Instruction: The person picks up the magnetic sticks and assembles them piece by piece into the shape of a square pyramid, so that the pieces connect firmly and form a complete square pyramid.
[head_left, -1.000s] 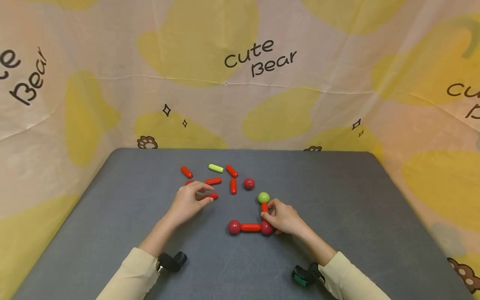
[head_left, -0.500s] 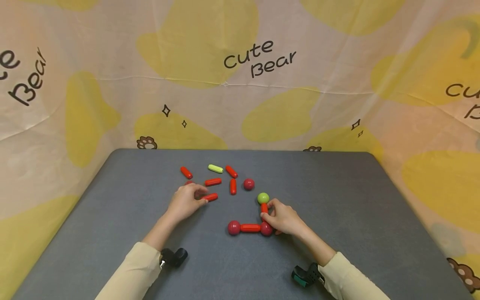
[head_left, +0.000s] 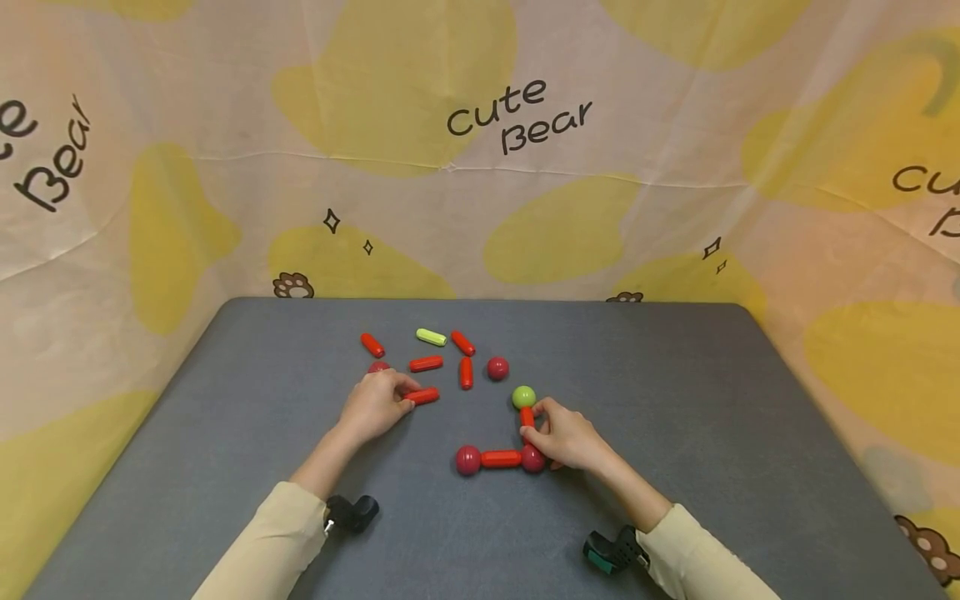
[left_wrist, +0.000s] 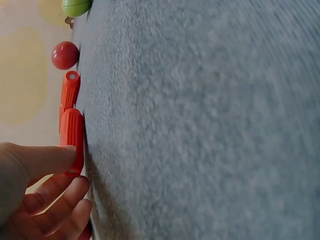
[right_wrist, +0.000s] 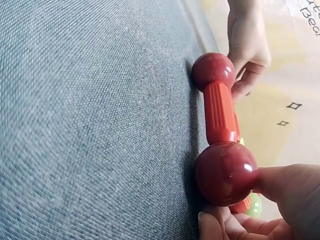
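Observation:
My left hand (head_left: 375, 406) pinches one end of a red magnetic toy rod (head_left: 426, 396) between thumb and fingers. In the left wrist view this ribbed rod (left_wrist: 74, 132) lies low over the table. On the right, my right hand (head_left: 568, 435) grips the red rod (head_left: 527, 416) on the side arm of an L-shaped piece. A green ball (head_left: 523, 397) tops that arm, and a dark red ball (head_left: 533, 459) forms the corner. From the corner another red rod (head_left: 500, 459) runs left to a second dark red ball (head_left: 468, 460). My right fingertips are partly hidden behind the corner ball.
Beyond the hands lie several loose red rods (head_left: 426, 363), a yellow-green rod (head_left: 431, 337) and a red ball (head_left: 498, 368). Another red ball (head_left: 378, 367) shows just behind my left hand. A printed cloth (head_left: 555, 217) hangs around the grey table (head_left: 675, 375).
My left thumb and fingers have closed on the red rod, which has shifted slightly towards me. The L-shaped piece has turned a little in my right hand, its green ball moving left.

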